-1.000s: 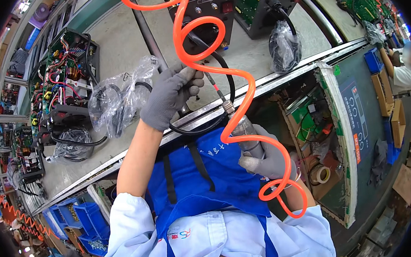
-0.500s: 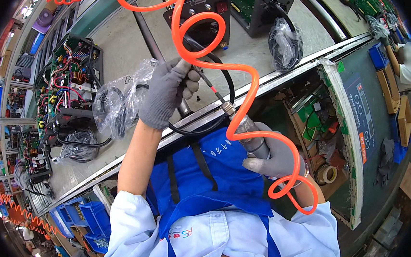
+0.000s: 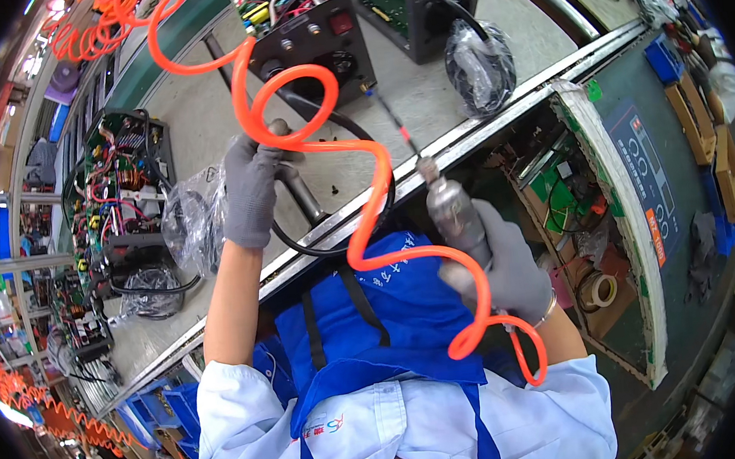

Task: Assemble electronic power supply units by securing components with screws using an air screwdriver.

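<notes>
Clearly, a long, grey, metal-topped counter (image 3: 421,87) is carrying a black-fronted, box-shaped electrical unit (image 3: 306,53), whose exposed innards could be suffering if something struck them from above. Below the unit, a thick black rubber cable (image 3: 304,248) is curving toward the person, where a passing forearm might be catching it and dragging the unit. A glossy orange coiled plastic hose (image 3: 375,196) is looping in front of the unit; snagging there, it could be jerking the tool off line. Below and left of the unit, the left hand (image 3: 253,195), in a grey knitted glove, is hanging beside the hose; I cannot tell whether its grip is holding anything. Below and right of the unit, the right hand (image 3: 513,270), likewise gloved, is grasping a silver cylindrical metal power screwdriver (image 3: 452,210). Its slim dark bit with a red band (image 3: 404,132) is pointing at the unit's lower right corner, so a slip or tilt could be scratching the panel. Small dark pieces (image 3: 334,191) are lying below the unit, and a sweeping hose might be scattering them.
</notes>
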Tool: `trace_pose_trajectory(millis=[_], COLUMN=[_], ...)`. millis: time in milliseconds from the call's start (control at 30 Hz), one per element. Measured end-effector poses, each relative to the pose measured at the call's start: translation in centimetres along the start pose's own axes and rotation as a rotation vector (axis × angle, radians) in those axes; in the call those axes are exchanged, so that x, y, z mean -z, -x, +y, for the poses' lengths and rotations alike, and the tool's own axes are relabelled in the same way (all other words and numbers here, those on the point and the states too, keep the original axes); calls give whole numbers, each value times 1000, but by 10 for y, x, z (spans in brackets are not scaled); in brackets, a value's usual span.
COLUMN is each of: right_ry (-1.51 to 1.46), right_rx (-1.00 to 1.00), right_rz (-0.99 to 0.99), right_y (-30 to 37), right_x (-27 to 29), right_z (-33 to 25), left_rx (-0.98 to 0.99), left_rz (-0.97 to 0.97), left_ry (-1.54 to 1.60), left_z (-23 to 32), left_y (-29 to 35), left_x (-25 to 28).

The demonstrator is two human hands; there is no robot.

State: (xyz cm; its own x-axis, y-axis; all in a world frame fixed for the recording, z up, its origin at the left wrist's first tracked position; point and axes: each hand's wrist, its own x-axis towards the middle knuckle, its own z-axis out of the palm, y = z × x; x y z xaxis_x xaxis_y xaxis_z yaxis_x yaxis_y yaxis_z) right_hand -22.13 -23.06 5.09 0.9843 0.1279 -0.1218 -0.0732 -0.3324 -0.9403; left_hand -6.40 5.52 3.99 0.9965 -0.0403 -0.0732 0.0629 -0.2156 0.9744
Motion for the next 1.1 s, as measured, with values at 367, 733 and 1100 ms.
trace_pose_trajectory(millis=[367, 733, 1100], right_ry=[-158, -211, -384], right_rx=[-184, -171, -131], right_rz=[-16, 5, -5], right_y=[-63, -73, -79], right_x=[-26, -39, -43], right_z=[46, 55, 54], left_rx=[-136, -342, -398], left_rz=[232, 230, 202], left_ry=[-485, -596, -571], left_z=[-76, -65, -53], left_y=[-73, -69, -63], left_x=[-10, -23, -24])
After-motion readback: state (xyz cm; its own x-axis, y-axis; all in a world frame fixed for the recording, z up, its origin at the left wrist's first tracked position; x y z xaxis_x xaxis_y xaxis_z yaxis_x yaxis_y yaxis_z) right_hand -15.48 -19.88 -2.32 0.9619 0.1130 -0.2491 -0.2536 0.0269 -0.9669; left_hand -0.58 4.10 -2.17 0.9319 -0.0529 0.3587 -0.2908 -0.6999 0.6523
